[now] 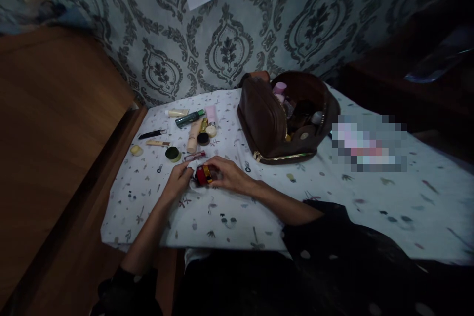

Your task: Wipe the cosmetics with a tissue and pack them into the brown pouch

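Observation:
Near the front of the patterned white cloth, my right hand (231,175) grips a small red bottle (202,176) with a gold band, its fingers round the right end. On the other side, my left hand (178,181) pinches a crumpled white cloth or tissue (193,183) against the bottle's left end. Just behind the hands lies a slim pinkish tube (194,156). A round dark-lidded jar (173,153) stands behind my left hand. Farther back are a beige tube (193,137), a black-lidded jar (203,138), a green bottle (189,118) and a pink tube (211,115).
An open brown bag (266,118) holding cosmetics stands right of the hands. A blurred-out item (368,144) lies farther right. At the left are a black brush (152,134), a small yellowish item (136,150) and a wooden panel (62,123). Patterned wall (227,49) behind.

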{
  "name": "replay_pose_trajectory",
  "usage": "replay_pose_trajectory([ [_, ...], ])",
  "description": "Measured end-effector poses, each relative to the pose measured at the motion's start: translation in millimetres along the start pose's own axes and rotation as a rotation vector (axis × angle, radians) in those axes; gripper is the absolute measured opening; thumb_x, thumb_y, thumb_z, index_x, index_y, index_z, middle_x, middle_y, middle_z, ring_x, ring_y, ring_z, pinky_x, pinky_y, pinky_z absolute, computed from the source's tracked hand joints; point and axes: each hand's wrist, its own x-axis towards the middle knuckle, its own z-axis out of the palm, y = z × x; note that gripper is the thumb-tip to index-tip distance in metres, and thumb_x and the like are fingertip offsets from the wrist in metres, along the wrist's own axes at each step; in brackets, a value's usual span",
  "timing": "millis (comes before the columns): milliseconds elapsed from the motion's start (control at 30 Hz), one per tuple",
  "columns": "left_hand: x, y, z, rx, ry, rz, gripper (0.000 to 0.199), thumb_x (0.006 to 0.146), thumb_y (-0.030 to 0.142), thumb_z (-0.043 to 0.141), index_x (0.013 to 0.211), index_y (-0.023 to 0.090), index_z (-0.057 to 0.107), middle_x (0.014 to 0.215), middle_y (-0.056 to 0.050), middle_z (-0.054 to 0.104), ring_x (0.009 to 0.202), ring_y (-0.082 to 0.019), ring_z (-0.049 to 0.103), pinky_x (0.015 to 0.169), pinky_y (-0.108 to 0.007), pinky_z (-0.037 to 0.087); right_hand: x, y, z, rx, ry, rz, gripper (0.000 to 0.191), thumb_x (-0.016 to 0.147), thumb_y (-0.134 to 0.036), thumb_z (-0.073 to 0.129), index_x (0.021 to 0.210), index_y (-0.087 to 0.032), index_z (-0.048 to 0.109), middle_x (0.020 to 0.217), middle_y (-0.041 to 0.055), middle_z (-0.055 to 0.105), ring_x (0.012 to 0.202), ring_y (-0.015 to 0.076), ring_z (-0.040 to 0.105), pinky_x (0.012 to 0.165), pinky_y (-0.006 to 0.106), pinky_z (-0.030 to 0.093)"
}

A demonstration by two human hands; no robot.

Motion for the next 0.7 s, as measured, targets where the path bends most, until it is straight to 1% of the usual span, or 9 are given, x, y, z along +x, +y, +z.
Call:
replay_pose_trajectory([
  [67,-0.3,-4.6,1.6,-0.104,0.021,-0.071,0.033,0.081,0.040,0.059,0.093,0.014,0.074,0.068,0.001,0.067,0.065,-0.016,0.057,0.064,-0.025,0.046,0.1,1.8,1.1,0.033,-0.003,0.011,0.050,0.070,-0.025,0.083,0.114,-0.020,0.059,0.109,0.0061,0.064,0.102,0.0227,0.064,0.091,0.036,0.050],
  [100,-0.6,-6.8,2.4,-0.151,0.027,-0.104,0.034,0.080,0.041,0.061,0.095,0.013,0.074,0.067,0.001,0.066,0.063,-0.014,0.055,0.061,-0.023,0.044,0.2,2.6,1.9,0.054,0.001,0.019,0.051,0.069,-0.027,0.084,0.113,-0.019,0.060,0.109,0.0063,0.065,0.102,0.0229,0.064,0.090,0.036,0.050],
  [200,-0.8,-12.8,5.3,-0.290,0.040,-0.169,0.040,0.077,0.044,0.065,0.102,0.014,0.072,0.072,0.001,0.069,0.063,-0.014,0.057,0.058,-0.022,0.043,0.2,3.5,4.3,0.135,0.030,0.037,0.051,0.070,-0.033,0.084,0.113,-0.018,0.060,0.108,0.0070,0.064,0.098,0.0220,0.065,0.087,0.035,0.053],
  [300,-0.8,-16.0,9.4,-0.410,0.084,-0.224,0.044,0.073,0.046,0.070,0.103,0.014,0.071,0.073,0.001,0.071,0.062,-0.014,0.059,0.057,-0.022,0.044,0.1,0.4,5.5,0.165,0.066,0.036,0.047,0.075,-0.035,0.080,0.113,-0.019,0.059,0.110,0.0073,0.062,0.094,0.0203,0.065,0.083,0.034,0.055],
  [400,-1.0,-15.3,15.8,-0.514,0.154,-0.307,0.047,0.066,0.048,0.076,0.100,0.015,0.071,0.070,0.001,0.071,0.060,-0.014,0.061,0.056,-0.023,0.046,-0.2,-5.9,4.8,0.066,0.100,0.004,0.043,0.078,-0.035,0.077,0.113,-0.019,0.058,0.109,0.0077,0.061,0.097,0.0214,0.063,0.084,0.034,0.054],
  [500,-1.3,-13.6,22.6,-0.619,0.204,-0.336,0.048,0.064,0.047,0.079,0.098,0.015,0.069,0.074,-0.001,0.073,0.064,-0.015,0.065,0.060,-0.025,0.049,-1.1,-12.2,3.4,-0.044,0.127,-0.046,0.041,0.082,-0.031,0.074,0.116,-0.019,0.056,0.109,0.0088,0.060,0.102,0.0232,0.061,0.087,0.036,0.053],
  [600,-2.0,-11.6,26.0,-0.685,0.206,-0.363,0.045,0.065,0.043,0.080,0.098,0.014,0.068,0.074,-0.002,0.073,0.066,-0.016,0.067,0.062,-0.025,0.050,-2.2,-15.8,3.3,-0.139,0.141,-0.077,0.041,0.083,-0.024,0.072,0.119,-0.020,0.054,0.112,0.0097,0.058,0.106,0.0246,0.059,0.090,0.038,0.052],
  [700,-3.2,-6.7,26.1,-0.751,0.215,-0.398,0.040,0.061,0.035,0.084,0.091,0.013,0.069,0.071,-0.002,0.073,0.062,-0.015,0.066,0.058,-0.023,0.049,-2.7,-17.1,5.1,-0.225,0.155,-0.127,0.043,0.083,-0.019,0.070,0.122,-0.020,0.051,0.115,0.0108,0.057,0.109,0.0258,0.057,0.092,0.041,0.052],
])
